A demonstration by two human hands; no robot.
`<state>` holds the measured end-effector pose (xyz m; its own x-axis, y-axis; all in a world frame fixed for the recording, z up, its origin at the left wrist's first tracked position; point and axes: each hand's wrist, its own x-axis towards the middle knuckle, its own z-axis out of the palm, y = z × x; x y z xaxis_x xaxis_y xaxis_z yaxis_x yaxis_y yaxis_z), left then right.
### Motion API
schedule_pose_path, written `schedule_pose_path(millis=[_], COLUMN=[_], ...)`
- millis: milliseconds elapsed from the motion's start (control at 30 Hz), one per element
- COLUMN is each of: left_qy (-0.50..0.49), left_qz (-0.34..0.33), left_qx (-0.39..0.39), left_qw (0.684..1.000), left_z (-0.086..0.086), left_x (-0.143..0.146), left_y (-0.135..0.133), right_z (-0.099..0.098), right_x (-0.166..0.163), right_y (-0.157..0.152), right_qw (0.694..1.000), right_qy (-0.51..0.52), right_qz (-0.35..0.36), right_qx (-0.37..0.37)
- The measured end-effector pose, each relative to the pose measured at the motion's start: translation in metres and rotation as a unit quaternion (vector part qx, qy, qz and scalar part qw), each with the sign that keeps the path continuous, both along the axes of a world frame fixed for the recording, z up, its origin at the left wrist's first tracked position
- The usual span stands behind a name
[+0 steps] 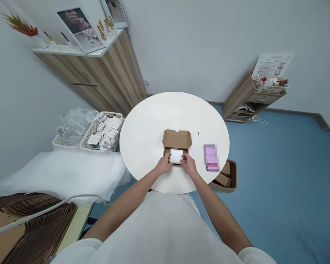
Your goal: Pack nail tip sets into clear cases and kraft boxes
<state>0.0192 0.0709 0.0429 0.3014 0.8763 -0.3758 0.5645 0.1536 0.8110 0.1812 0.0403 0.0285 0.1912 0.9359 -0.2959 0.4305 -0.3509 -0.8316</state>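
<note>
Between my two hands is a small white wrapped packet [176, 156], held at its left and right ends. My left hand [164, 163] is closed on the left end, and my right hand [189, 164] pinches the right end. The packet is over or partly inside a small brown cardboard box [177, 139], whose lid stands open on the far side. Most of the box's inside is hidden by the packet and my fingers. What the white wrapping contains does not show.
The box rests on a round white table [143, 124]. A phone [211, 157] with a blurred screen lies at right. White baskets [118, 134] with cards and clear plastic packs, and white sheets [71, 172], are at left. An open carton [231, 183] of cardboard pieces stands on the floor.
</note>
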Motion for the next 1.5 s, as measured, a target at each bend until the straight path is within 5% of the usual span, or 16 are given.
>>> schedule_pose_path(millis=[367, 633, 800, 1100, 1333, 1500], left_qy=[0.053, 0.006, -0.003, -0.111, -0.193, -0.242], left_qz=[-0.057, -0.026, 0.044, 0.209, 0.212, 0.211], left_qx=[0.022, 0.038, 0.056, -0.04, -0.168, -0.164], left_qw=[0.997, 0.999, 0.997, 0.971, 0.943, 0.933], left_z=[-0.008, -0.006, -0.003, 0.005, 0.003, 0.005], left_x=[-0.003, -0.007, -0.023, -0.036, -0.024, -0.021], left_y=[-0.004, -0.01, -0.002, 0.062, 0.077, 0.076], right_z=[-0.016, -0.01, 0.0, 0.005, 0.009, 0.011], right_x=[-0.007, -0.009, 0.005, 0.063, 0.058, 0.05], right_y=[-0.004, -0.012, -0.016, 0.032, 0.067, 0.072], right_qw=[0.997, 0.997, 0.993, 0.961, 0.936, 0.95], right_qy=[-0.06, -0.043, 0.02, 0.217, 0.309, 0.289], right_qz=[0.051, 0.058, -0.007, -0.171, -0.127, -0.083], right_qx=[0.0, 0.038, 0.117, -0.015, -0.11, -0.082])
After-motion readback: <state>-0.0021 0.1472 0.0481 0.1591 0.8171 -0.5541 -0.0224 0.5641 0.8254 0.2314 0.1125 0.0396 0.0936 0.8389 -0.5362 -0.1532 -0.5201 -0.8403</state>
